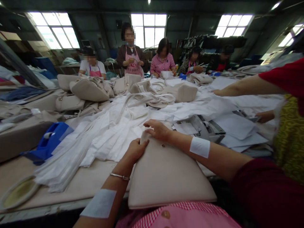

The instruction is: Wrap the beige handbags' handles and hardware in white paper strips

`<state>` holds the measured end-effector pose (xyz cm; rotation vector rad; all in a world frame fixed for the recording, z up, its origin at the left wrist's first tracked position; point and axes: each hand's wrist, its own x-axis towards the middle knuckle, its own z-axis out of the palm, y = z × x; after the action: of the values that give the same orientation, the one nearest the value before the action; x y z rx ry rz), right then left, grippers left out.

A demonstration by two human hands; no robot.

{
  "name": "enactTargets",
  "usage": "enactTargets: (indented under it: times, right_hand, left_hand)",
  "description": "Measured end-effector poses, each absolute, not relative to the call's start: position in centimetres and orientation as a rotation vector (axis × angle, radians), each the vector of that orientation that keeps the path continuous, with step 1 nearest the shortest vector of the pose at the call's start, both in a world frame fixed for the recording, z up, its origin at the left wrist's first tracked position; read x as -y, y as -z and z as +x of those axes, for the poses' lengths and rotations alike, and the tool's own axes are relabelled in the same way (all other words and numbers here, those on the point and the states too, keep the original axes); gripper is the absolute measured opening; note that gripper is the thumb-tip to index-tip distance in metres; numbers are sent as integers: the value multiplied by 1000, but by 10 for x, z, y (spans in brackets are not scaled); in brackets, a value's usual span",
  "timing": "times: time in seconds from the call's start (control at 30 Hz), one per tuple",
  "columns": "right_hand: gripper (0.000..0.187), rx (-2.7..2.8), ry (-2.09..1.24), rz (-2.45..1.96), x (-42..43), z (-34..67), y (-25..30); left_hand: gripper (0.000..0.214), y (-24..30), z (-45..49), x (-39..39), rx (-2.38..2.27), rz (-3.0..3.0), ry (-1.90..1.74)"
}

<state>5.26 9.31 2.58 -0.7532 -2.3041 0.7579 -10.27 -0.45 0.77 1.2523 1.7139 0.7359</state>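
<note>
A beige handbag stands tilted at the table's front edge, against a pink apron, its wide end toward me. My left hand is closed on its narrow far edge, thumb over the near face. Beside it, my right hand bends over the same far corner, fingertips and thumb close together in a pinch. Whatever lies between those fingertips is too small to make out. A small dark metal fitting shows on the bag's face below the right hand. White sheets of thin wrapping material lie just beyond both hands.
A blue tape dispenser stands left, near a round tape roll. A grey metal dispenser sits right, beside white paper. More beige bags are piled farther back. A co-worker's arm reaches in from the right; several people work opposite.
</note>
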Motion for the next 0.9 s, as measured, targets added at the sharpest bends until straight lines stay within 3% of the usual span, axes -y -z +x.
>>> enactTargets:
  times: [0.07,0.23,0.5,0.9]
  right_hand:
    - [12,2358,-623,-730,-82,81,-38]
    - [19,2713,-510,-696,-43,138,-45]
    - [23,3106,-79,-915,-14,117,-52]
    - [22,3057,-109,-1122,-14,97,-58]
  left_hand:
    - [46,-4,-103,5,-1748,1261,-738]
    - [46,1,-103,4,-1783,1249,-731]
    - [44,-3,-96,5,-1846,1266,-711]
    - [44,-1,-99,16,-1887,1273,-725]
